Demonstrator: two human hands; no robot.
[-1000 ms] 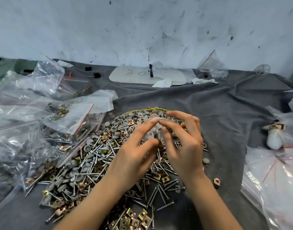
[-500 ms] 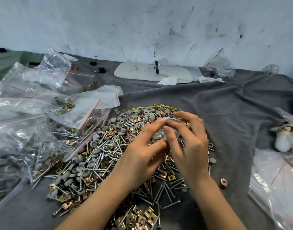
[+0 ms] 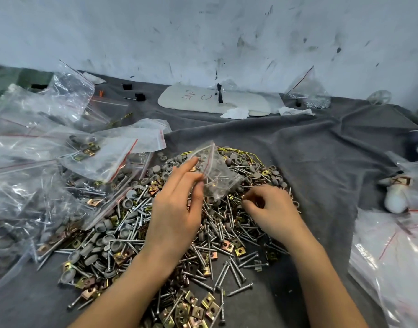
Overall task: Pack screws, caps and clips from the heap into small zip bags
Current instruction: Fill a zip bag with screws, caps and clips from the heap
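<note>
Clear plastic zip bag, pinched in left hand, hung over far middle of hardware heap. Right hand curled on heap; grasp indeterminate. Grey cloth stretched rightward.

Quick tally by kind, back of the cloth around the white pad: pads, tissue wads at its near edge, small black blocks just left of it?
white pad: 1
tissue wads: 2
black blocks: 2
Total: 5

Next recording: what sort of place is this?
Likely an informal workshop packing bench: a loose heap of screws, caps and clips on a grey cloth, filled zip bags piled at the left, and a scuffed white wall behind.
</note>
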